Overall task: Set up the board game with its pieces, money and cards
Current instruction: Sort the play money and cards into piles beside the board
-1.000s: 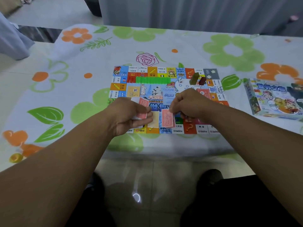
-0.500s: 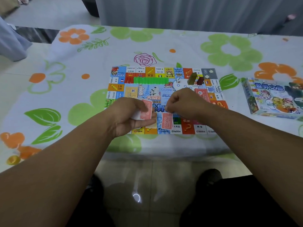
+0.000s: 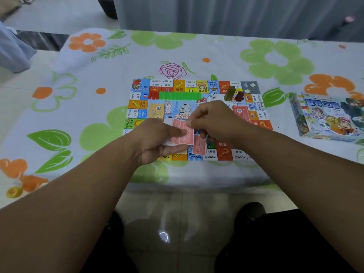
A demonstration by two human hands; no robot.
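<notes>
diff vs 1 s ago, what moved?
Right hand moved left from the laid pink note to the stack of pink notes in the left hand, now pinching its top edge. Left hand's grip, laid note, board, game box unchanged.

A white tablecloth (image 3: 216,54) printed with green and orange flowers bears one pink rose (image 3: 173,70) outline. Beyond the tablecloth hangs a grey curtain (image 3: 216,14). Left of it is pale cloth (image 3: 11,50). Below its near edge lie glossy floor tiles (image 3: 177,213).
</notes>
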